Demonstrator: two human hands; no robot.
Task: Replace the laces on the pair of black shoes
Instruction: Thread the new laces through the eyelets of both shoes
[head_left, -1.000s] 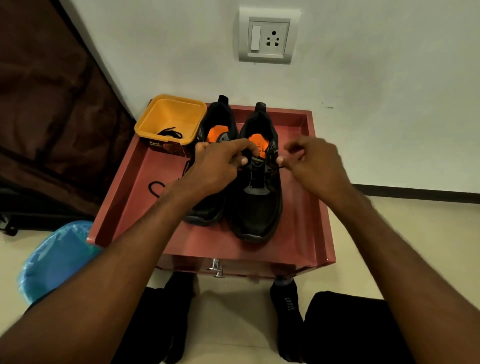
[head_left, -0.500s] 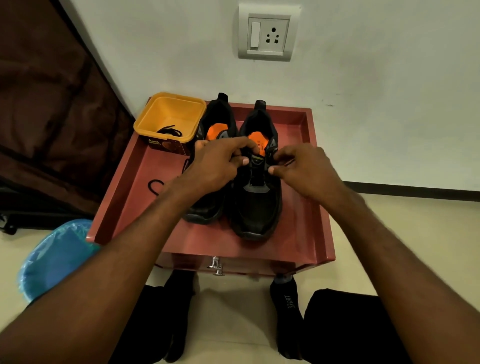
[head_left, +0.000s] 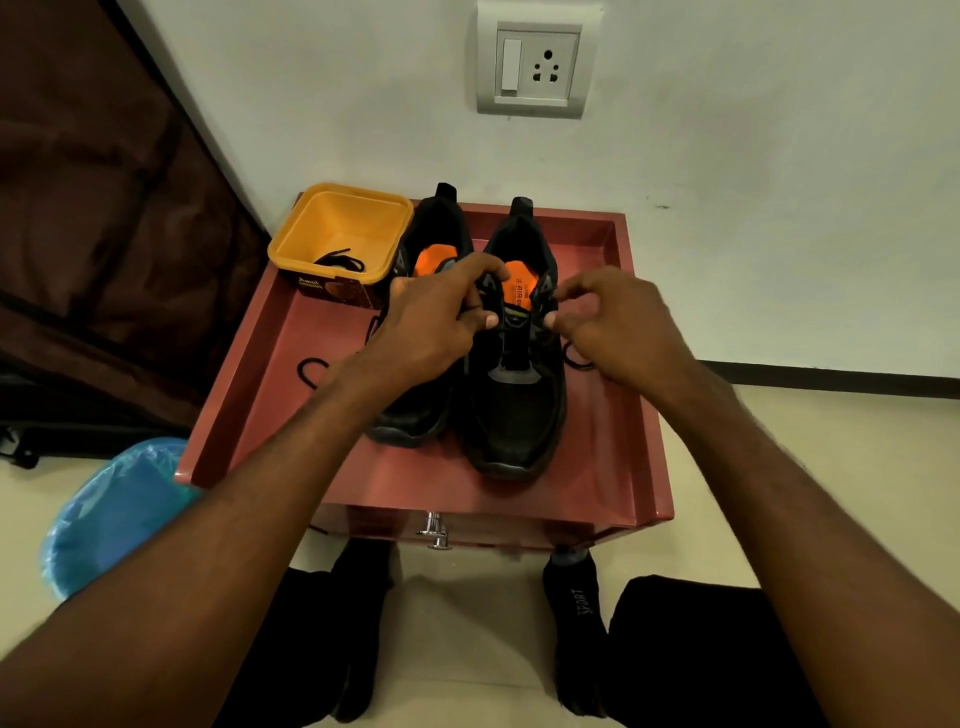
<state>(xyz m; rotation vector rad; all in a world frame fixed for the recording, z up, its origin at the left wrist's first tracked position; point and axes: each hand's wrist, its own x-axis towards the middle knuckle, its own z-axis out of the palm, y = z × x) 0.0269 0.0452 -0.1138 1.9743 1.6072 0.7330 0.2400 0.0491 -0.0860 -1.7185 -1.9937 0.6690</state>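
Both hands at right shoe's (head_left: 511, 384) eyelets.
Left hand (head_left: 431, 322) and right hand (head_left: 618, 322) each pinch its black lace; yellow tub (head_left: 340, 234) at 10 o'clock.

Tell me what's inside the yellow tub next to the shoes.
A loose black lace lies coiled on the bottom of the yellow tub, towards its near wall. That wall hides the nearest strip of the bottom, so anything there cannot be seen.
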